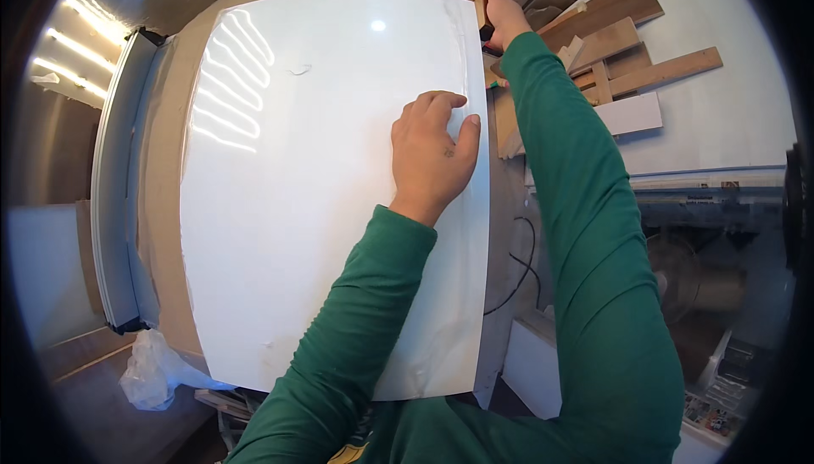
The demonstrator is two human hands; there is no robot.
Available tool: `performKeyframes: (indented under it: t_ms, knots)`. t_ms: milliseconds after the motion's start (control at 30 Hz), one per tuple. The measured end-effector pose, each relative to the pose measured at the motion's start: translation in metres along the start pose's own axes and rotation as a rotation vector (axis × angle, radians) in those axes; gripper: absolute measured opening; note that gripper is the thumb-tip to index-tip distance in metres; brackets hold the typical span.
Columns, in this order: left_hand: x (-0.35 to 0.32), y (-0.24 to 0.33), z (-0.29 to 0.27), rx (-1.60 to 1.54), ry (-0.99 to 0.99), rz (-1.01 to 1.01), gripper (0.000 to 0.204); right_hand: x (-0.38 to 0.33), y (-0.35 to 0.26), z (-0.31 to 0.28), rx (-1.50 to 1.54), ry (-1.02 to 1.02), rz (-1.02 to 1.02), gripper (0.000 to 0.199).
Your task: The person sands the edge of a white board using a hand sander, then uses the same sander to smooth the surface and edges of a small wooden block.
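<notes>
A large glossy white sheet (322, 184) is laid flat over a brown board (165, 210), and it is pressed down near its right edge by the left hand (431, 155), whose fingers are curled with the knuckles bent against the surface. The right hand (502, 16) is stretched to the sheet's far right corner, where it is closed around a small dark object (487, 33) that cannot be identified; scrap wood pieces (623, 49) are piled just beyond it.
</notes>
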State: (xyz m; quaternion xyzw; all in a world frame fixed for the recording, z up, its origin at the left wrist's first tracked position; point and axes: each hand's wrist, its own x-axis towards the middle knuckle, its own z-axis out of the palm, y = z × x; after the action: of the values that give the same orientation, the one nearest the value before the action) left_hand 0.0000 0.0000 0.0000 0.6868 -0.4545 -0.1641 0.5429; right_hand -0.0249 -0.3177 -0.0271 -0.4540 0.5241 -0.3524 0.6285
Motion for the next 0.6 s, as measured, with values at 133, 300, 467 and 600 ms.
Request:
performKeyframes:
  t_ms: [133, 300, 467, 600]
  knots:
    - [0.001, 0.006, 0.007, -0.011, 0.004, 0.035, 0.026, -0.008, -0.007, -0.015, -0.002, 0.016, -0.033, 0.079]
    - [0.000, 0.005, 0.010, 0.002, 0.029, 0.060, 0.025, -0.004, -0.004, -0.021, -0.079, 0.044, -0.089, 0.071]
    - [0.002, 0.001, 0.012, 0.022, 0.061, 0.087, 0.023, -0.042, 0.018, -0.024, -0.163, 0.060, -0.103, 0.078]
    - [0.004, 0.002, 0.010, 0.033, 0.059, 0.097, 0.024, -0.087, 0.036, -0.035, -0.155, 0.046, -0.073, 0.078]
